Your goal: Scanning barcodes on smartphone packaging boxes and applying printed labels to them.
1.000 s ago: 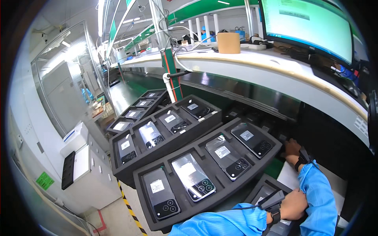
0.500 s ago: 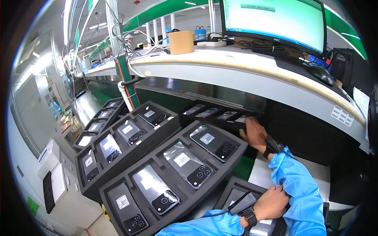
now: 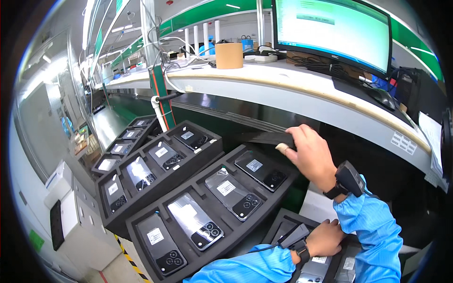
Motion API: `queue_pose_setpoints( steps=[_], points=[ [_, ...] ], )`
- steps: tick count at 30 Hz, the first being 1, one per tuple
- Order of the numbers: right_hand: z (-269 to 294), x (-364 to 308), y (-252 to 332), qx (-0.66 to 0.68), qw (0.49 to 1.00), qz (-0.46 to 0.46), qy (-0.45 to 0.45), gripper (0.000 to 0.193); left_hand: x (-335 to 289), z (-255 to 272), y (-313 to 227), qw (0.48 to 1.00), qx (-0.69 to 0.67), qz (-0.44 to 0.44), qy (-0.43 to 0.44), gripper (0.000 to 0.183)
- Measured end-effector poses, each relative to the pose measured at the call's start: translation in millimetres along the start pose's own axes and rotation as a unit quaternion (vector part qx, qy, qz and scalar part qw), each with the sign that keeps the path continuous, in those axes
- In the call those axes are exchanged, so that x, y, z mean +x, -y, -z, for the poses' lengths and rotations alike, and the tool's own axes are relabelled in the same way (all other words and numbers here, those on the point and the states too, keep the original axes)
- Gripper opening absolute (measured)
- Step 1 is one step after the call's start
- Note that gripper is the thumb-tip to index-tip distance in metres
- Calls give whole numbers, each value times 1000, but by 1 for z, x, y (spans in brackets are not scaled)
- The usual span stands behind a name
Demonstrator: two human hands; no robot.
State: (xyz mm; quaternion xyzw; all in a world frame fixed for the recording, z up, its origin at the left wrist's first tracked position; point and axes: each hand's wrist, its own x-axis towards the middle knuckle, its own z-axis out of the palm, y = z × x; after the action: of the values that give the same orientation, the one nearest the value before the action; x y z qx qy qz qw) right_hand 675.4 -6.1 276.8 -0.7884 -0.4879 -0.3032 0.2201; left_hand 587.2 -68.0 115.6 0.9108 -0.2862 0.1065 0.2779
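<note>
A: Biggest thing to mind?

B: The long white worktop with tan edging (image 3: pixel 278 78). Its front runs above the far side, so clearance looks tight there; go low & slow.

A: Trays next?

B: Black foam-like four-slot front tray (image 3: pixel 233 233), plus a matching black rear tray (image 3: pixel 210 153) behind-left. Don't knock the front one's far corner, esp. w/ a full load in it. Third: black lower-right tray (image 3: pixel 275 226), partly hidden by the arms.

A: Where's the piece in hand?

B: Dark flat-edged slab (image 3: pixel 266 137), just past that far corner, below the worktop's edge. Prob. a tray side; can't tell for sure.

A: Sleeves OK?

B: Watch the loose light-blue right sleeve (image 3: pixel 373 226); it crosses the lower-right tray & could drag.

A: Grip?

B: Bare right hand (image 3: pixel 311 158) pinches the slab's near end, thumb this side, fingers over. One-handed could twist it, so I'd add support & hold it level. Bare left hand (image 3: pixel 325 240) is over the lower-right tray, fingers curled; can't tell if it's grasping anything.

A: Small stuff?

B: Silver-and-black phones (image 3: pixel 196 217) w/ round lenses sit in slots; don't tilt, they could slide. White rectangular labels (image 3: pixel 226 187): don't scuff 'em.
</note>
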Motion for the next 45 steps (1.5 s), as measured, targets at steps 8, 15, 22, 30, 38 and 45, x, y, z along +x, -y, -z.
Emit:
queue_pose_setpoints(
  steps=[8, 15, 22, 30, 38, 45],
  points=[
    [18, -1, 107, 8, 980, 201, -3, 34, -9, 11, 1, 994, -51, -85, -48, 37],
    [2, -21, 214, 91, 959, 258, 75, 9, 6, 18, -1, 999, 34, 7, 32, 27],
    [-54, -35, 334, 111, 981, 82, 133, 11, 4, -3, 0, 998, 37, 6, -43, 13],
    [-108, -35, 444, 265, 957, 5, 121, 20, -3, 9, -1, 999, 25, 7, -38, 16],
    [3, -86, 225, 440, 898, 4, 11, 18, 2, 19, 9, 998, -52, 34, 14, 21],
    [212, -333, -2, 292, 800, -418, -316, 19, 11, 12, 25, 998, -47, 39, 28, 23]
  ],
)
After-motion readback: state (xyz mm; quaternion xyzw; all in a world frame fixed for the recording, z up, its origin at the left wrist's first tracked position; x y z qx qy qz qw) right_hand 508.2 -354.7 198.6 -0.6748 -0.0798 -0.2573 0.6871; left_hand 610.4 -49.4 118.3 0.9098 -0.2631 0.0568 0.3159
